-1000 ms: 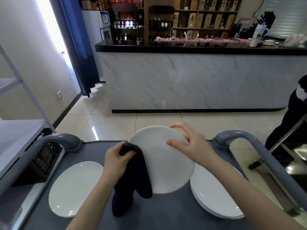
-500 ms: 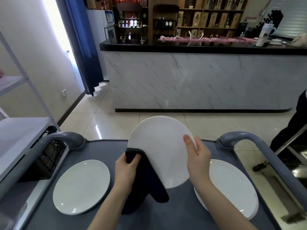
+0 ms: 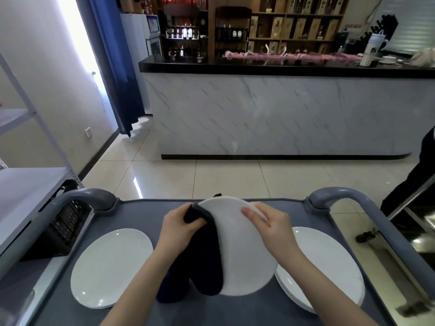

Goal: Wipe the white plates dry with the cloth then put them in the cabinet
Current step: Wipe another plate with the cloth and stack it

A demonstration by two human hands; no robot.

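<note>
The step in hand looks like drying the held plate (image 3: 240, 250), which is tilted up off the cart (image 3: 259, 309) at near centre, its face toward the person. The left hand (image 3: 181, 228) has its fingers curled round a bunched dark cloth (image 3: 207, 262) and presses it to the plate's left rim, with the rest of the cloth hanging over the plate's lower left. The right hand (image 3: 273, 228) pinches the right rim, thumb on the face and fingers behind. To do this well, I judge, the right hand should turn the plate by small shifts of grip while the left sweeps the cloth round the rim and then across the middle, front and back, so no wet patch is missed under the thumb. The grip should be firm, since a damp glazed plate can slip. 1 more white plate (image 3: 111, 267) lies flat on the cart at the left, and a stack of plates (image 3: 329, 267) lies at the right; which are dry cannot be told. No cabinet is plainly in view; a metal shelf rack (image 3: 23, 184) stands at the left. No writing can be read: the tall mug (image 3: 374, 47) on the far bar carries a dark mark, and the labels on the far bottles and boxes are too small to make out.
</note>
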